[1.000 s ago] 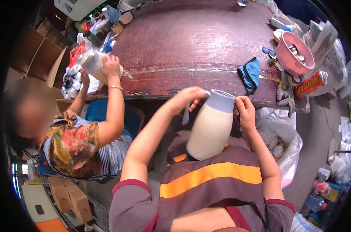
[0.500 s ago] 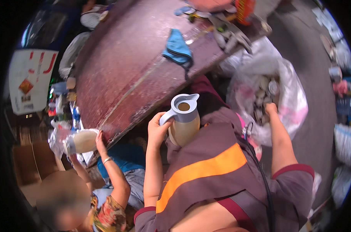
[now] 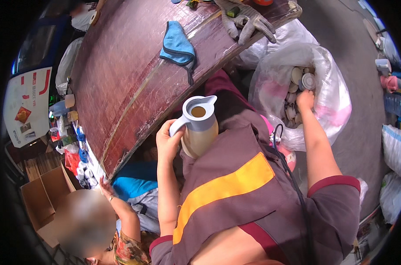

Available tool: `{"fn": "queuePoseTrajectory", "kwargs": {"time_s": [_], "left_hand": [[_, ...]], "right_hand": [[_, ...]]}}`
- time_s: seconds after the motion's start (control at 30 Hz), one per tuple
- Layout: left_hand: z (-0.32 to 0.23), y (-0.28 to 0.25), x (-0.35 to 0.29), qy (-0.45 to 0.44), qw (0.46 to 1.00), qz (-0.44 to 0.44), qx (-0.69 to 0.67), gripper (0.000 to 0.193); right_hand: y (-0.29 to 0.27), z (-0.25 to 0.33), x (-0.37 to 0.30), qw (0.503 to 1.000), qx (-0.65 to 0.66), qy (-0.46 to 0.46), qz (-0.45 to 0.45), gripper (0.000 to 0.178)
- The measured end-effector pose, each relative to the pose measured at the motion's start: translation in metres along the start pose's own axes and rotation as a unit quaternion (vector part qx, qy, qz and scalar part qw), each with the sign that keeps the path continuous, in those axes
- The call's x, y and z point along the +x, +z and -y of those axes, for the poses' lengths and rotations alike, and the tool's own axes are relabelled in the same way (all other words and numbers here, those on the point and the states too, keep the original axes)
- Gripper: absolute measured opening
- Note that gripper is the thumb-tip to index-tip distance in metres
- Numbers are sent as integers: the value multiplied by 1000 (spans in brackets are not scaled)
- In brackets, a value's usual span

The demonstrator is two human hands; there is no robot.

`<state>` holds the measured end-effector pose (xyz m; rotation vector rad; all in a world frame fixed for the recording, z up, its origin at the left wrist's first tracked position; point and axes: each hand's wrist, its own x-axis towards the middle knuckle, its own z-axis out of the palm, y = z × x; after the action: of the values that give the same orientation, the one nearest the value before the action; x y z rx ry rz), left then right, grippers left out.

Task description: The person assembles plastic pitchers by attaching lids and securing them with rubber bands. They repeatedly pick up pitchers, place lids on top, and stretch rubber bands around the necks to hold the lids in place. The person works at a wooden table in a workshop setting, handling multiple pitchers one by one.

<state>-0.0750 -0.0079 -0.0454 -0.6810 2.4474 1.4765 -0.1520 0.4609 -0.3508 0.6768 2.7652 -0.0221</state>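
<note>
My left hand [image 3: 168,140] is wrapped round the handle of a jug [image 3: 201,132], cream below with a grey-blue collar, spout and handle. It stands upright near my lap, and its round top opening has no lid on it. On the right, my right hand [image 3: 305,100] reaches into a big clear plastic bag [image 3: 328,86]. Inside lie several round jug lids [image 3: 308,81], grey and cream. My right fingers point down among the lids and are mostly hidden, so what they hold, if anything, does not show.
A worn reddish wooden table [image 3: 121,66] slants across the far side, bearing a blue cloth [image 3: 177,46] and grey work gloves [image 3: 244,22]. At lower left a co-worker's hand [image 3: 107,189] is by the table corner, near an open cardboard box [image 3: 43,187]. White sacks [image 3: 394,150] line the right.
My view has shifted, so the table and bag sit differently in it. The co-worker's hands no longer show the bagged jug they held. My left hand keeps the jug; my right stays in the bag.
</note>
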Motion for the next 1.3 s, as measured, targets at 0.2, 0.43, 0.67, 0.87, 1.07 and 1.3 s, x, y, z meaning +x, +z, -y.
{"fn": "queuePoseTrajectory", "kwargs": {"time_s": [0.2,0.43,0.67,0.87,1.07,1.3], "left_hand": [[3,3,-9,18,997,-38,64,24],[-9,6,-15,60,996,-9,71,26],[0,14,-38,85,993,-71,35,25],[10,12,-41,69,995,-78,2,23],[17,7,-49,75,991,-108,-19,20],[16,3,-49,80,991,-99,-37,20]], "right_hand": [[88,-87,-6,958,-92,-94,253,75],[38,-54,-39,960,-116,-73,243,92],[126,-74,-20,943,-53,-199,262,74],[184,-80,-28,958,5,-196,208,52],[140,-69,-35,962,13,-167,218,46],[131,-75,-38,960,88,-133,230,40]]}}
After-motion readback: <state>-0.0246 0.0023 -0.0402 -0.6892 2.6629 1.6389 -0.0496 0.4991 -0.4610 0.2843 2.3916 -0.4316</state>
